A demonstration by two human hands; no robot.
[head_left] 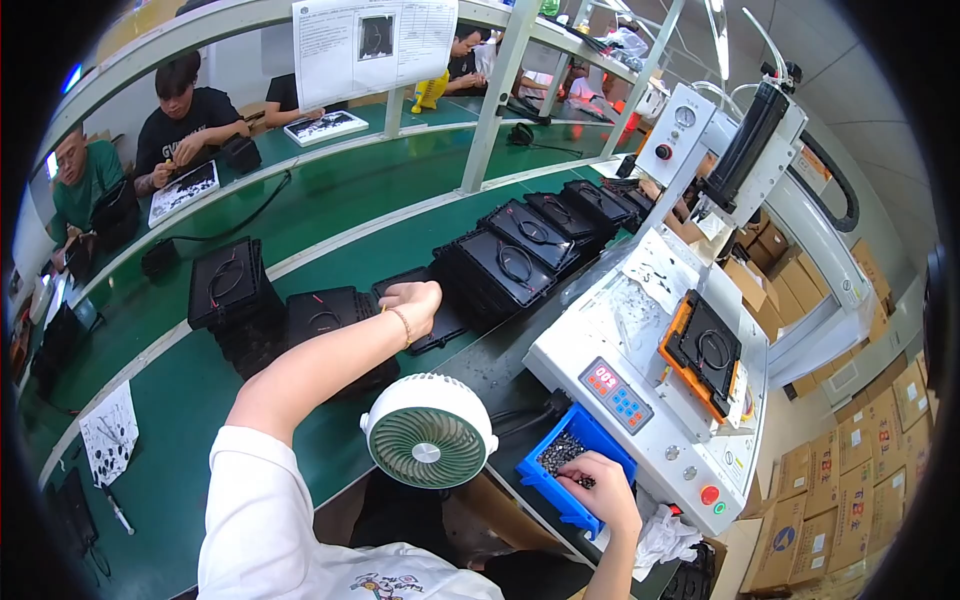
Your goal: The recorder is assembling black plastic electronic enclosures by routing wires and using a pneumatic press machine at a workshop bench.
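My left hand [418,303] reaches out over a flat black plastic panel [440,335] on the green bench, its fingers curled; whatever they may hold is hidden. Down at the right, my right hand [606,488] dips into a blue bin [540,484], fingertips closed on a few small dark parts. Many more of these tiny metallic parts [562,450] lie in that bin. Right of it stands a white press machine [570,345]. Its orange-edged fixture [678,330] carries a black panel [708,345] with a looped cable on top.
Stacks of black panels with cables [505,262] line the bench beyond my left hand; another stack [235,290] stands further left. A white fan [428,432] sits before me. Cardboard boxes [840,480] fill the right side. Across the bench, co-workers [185,130] handle small parts.
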